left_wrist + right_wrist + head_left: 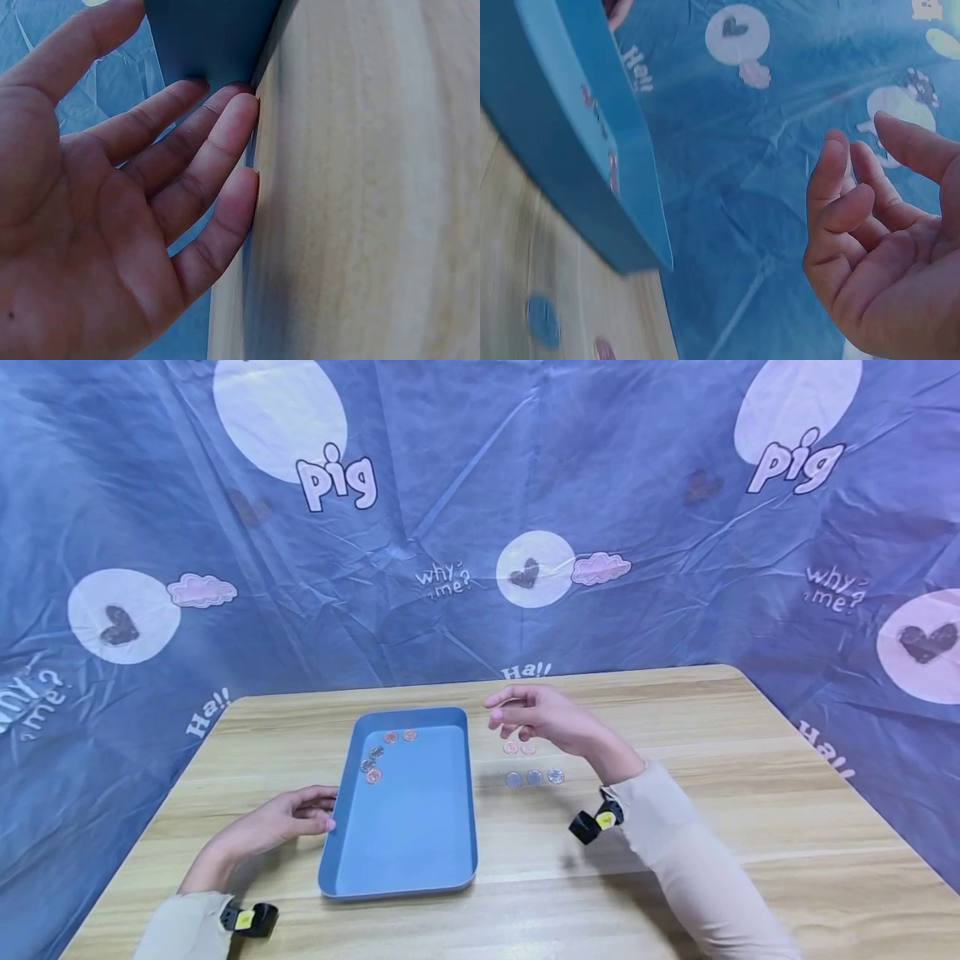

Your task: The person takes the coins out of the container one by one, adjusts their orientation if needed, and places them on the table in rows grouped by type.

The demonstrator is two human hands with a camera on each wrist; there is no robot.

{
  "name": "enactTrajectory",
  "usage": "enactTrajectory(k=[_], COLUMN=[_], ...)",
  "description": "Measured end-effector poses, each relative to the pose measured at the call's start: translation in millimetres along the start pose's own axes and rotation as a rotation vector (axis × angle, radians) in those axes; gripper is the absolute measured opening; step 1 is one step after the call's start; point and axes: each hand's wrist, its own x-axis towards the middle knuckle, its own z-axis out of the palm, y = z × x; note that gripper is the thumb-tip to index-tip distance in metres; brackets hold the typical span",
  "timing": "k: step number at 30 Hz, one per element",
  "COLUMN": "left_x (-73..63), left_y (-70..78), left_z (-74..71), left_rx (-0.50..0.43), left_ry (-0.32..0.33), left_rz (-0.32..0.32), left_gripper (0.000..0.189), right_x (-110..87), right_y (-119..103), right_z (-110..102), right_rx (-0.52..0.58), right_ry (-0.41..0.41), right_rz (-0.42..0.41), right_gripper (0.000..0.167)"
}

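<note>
A blue rectangular tray (401, 852) lies on the table, with copper-coloured coins (374, 776) and silver coins (367, 765) toward its far left corner. My left hand (288, 814) is at the tray's left wall, its fingertips (196, 88) against the outer side and little finger low by the tabletop. Beyond the tray's right side, my right hand (543, 718) hovers over the table with loosely bent fingers and nothing in them. Below it are two copper-coloured coins (528, 748) and, nearer me, a row of three silver coins (534, 777).
The wooden table (645, 718) ends at a blue printed cloth (465, 635) hanging behind it and along both sides. A black wrist camera (596, 820) sits on the right cuff, another camera (255, 920) on the left.
</note>
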Motion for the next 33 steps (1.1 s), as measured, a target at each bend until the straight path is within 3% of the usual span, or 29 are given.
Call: enactTrajectory(k=[16,25,33], left_x=[-0.2,2.8,1.6], left_y=[-0.4,1.0,0.0], left_z=[0.1,0.7,-0.2], left_rx=[-0.018,-0.028,-0.021], left_ry=[-0.003,-0.008,-0.014], left_rz=[-0.001,-0.012,-0.015], left_gripper=[0.069,0.069,0.068], right_x=[57.9,84.2,104.9], right_y=[-17,-6,9], right_z=[64,94,117], right_rx=[-0.051,-0.063,-0.065], right_ry=[-0.095,-0.127,-0.093], right_rz=[0.037,0.053,0.097], right_gripper=[0.032,0.035,0.033])
